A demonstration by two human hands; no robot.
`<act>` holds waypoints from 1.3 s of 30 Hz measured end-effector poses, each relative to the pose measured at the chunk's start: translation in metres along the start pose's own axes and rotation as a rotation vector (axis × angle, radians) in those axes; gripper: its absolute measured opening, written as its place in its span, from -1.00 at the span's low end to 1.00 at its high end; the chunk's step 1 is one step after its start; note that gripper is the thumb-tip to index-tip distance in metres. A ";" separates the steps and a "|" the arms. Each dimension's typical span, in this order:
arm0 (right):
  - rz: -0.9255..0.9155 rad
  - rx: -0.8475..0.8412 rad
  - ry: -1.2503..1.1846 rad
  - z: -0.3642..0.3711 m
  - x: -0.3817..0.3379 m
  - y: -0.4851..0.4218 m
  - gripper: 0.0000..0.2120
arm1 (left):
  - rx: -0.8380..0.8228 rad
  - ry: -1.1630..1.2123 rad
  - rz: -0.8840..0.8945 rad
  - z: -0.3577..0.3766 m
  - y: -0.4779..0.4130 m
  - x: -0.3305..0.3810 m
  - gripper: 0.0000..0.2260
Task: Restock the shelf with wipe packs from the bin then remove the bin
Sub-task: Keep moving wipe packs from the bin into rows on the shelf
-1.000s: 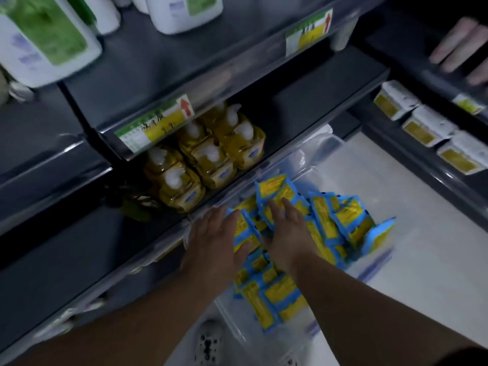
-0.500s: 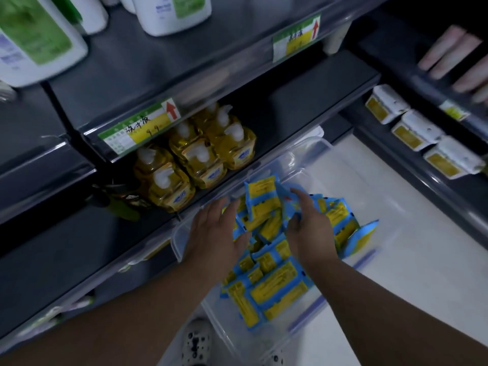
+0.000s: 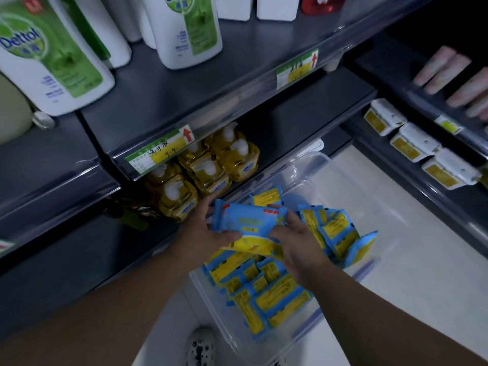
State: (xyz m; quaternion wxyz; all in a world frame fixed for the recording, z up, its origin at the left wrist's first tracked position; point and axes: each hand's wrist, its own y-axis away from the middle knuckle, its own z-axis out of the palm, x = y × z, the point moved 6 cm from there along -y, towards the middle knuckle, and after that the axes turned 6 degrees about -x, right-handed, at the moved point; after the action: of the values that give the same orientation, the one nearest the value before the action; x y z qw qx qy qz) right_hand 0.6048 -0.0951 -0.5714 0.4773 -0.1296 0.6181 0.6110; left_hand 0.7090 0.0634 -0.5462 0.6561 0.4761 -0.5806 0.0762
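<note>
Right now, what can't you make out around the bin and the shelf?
Head view only:
- Number of held wipe packs: they are stacked and partly covered by the left hand and right hand.
- Floor of the bin: hidden under loose packs.
- Small print on the price label: blurred.
- Dark green thing beside the yellow bottles: too dark to identify.

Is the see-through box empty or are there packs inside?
Not empty. Many blue and yellow wipe packs lie in the bin, and the left hand and right hand hold a few more above it.
</note>
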 end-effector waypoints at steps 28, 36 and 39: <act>-0.112 0.411 0.736 -0.013 -0.032 -0.034 -0.28 | 0.373 0.140 0.154 -0.048 0.018 -0.035 -0.37; -0.231 0.362 0.123 -0.015 -0.081 0.071 -0.49 | 0.335 0.041 0.179 -0.033 0.062 0.039 -0.43; -0.260 0.329 -0.017 -0.007 -0.101 0.107 -0.54 | 0.346 -0.009 0.218 -0.034 0.087 0.071 -0.43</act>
State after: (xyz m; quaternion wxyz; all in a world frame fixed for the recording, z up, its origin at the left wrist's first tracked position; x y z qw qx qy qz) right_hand 0.5737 -0.1207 -0.4303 0.5718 -0.1235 0.6837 0.4363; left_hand 0.6974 0.1020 -0.4356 0.5498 0.5163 -0.6100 0.2432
